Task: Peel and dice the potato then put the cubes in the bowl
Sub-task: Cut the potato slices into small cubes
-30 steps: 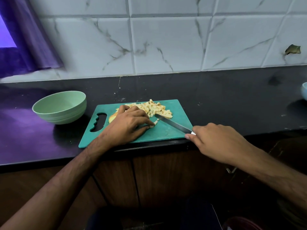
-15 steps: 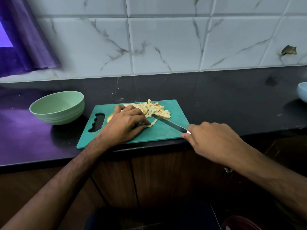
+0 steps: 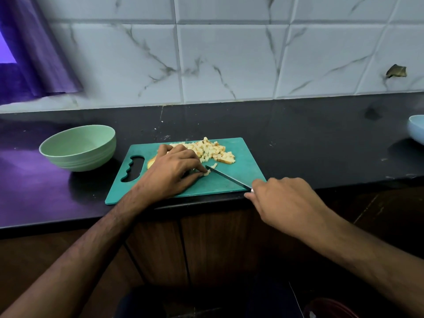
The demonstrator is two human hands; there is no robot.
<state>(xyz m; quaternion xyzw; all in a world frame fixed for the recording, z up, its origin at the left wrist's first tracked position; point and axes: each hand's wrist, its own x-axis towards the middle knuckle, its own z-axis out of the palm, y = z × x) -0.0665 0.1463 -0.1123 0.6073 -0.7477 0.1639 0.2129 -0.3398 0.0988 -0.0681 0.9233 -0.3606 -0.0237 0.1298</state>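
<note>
Knife (image 3: 229, 177) in right hand (image 3: 284, 203) cutting potato (image 3: 151, 162).

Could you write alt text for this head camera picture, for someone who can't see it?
A person dices potato on a teal cutting board: the left hand holds the uncut piece while the right hand grips a knife. Potato cubes pile behind; an empty green bowl waits at left.

Two hands: left hand (image 3: 171, 172), right hand (image 3: 284, 204). Two bowls: green bowl (image 3: 78, 148), blue bowl (image 3: 416, 131). One cutting board (image 3: 231, 177), one knife (image 3: 228, 177), one heap of potato cubes (image 3: 212, 152), too many to count.
</note>
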